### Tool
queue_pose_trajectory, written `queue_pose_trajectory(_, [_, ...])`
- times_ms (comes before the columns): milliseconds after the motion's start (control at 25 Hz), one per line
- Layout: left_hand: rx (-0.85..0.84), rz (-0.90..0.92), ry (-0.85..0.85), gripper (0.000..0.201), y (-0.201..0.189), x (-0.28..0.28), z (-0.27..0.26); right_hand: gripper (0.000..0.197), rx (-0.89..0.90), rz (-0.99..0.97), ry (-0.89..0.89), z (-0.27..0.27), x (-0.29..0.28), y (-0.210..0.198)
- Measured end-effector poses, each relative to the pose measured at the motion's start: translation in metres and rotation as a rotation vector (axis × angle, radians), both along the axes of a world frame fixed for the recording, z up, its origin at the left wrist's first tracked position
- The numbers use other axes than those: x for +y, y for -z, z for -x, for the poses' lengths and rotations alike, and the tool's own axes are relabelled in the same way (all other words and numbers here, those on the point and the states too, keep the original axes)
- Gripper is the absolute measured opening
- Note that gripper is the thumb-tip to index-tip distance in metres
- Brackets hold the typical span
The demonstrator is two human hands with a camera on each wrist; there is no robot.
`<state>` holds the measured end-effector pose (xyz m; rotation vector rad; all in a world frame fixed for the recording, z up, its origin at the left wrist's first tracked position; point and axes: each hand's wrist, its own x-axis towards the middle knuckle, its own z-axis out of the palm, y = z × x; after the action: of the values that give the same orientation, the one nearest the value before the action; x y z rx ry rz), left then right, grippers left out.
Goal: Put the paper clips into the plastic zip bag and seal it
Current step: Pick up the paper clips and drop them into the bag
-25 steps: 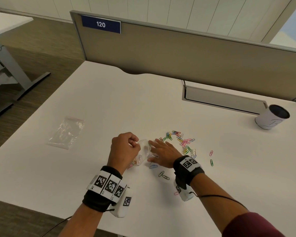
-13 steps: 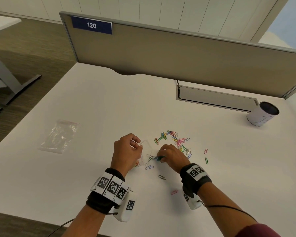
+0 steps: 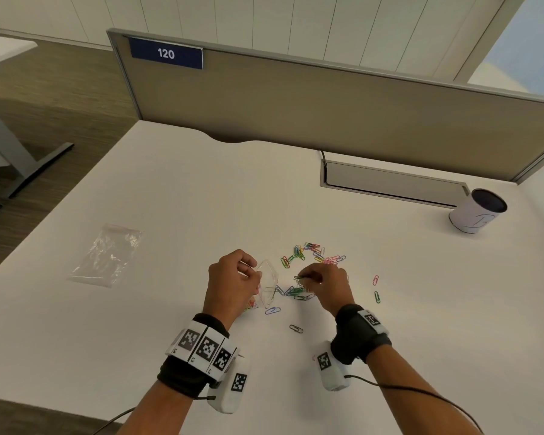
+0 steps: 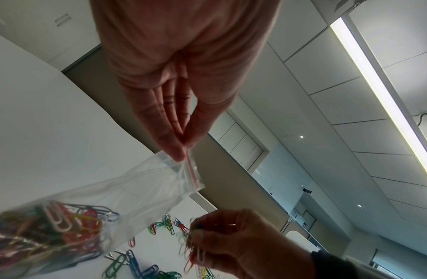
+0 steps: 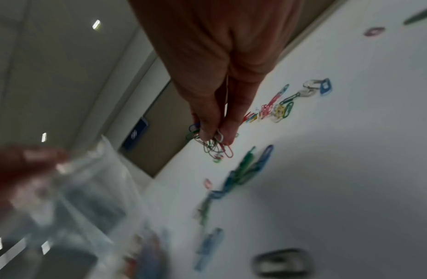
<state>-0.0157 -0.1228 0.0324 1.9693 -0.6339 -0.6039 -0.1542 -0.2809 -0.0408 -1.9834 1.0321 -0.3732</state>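
My left hand (image 3: 233, 282) (image 4: 185, 149) pinches the top edge of a clear zip bag (image 3: 267, 285) (image 4: 126, 190) and holds its mouth open toward the right. Several coloured clips lie in the bag's bottom (image 4: 52, 232). Just right of the bag's mouth, my right hand (image 3: 322, 282) (image 5: 216, 136) pinches a small bunch of paper clips (image 5: 216, 148) (image 4: 195, 247) lifted a little off the table. Loose coloured paper clips (image 3: 314, 255) lie scattered behind and below that hand.
A second, empty clear bag (image 3: 107, 254) lies flat at the left of the white table (image 3: 186, 199). A white cup (image 3: 476, 211) stands at the far right beside a grey cable tray (image 3: 390, 182). A beige partition (image 3: 327, 105) bounds the back.
My right hand left the bag's mouth, swept to the clips on the table, closed on a bunch and lifted it. The left hand kept holding the bag open.
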Motion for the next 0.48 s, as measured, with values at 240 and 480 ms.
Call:
queue_pose_trajectory(240, [0.005, 0.012, -0.006, 0.008, 0.004, -0.002, 0.000, 0.015, -0.471, -0.477, 0.084, -0.004, 0.025, -0.057])
queue_pose_trajectory(480, [0.022, 0.000, 0.002, 0.010, 0.000, -0.004, 0.004, 0.008, 0.001, -0.059, -0.151, -0.035, 0.043, -0.070])
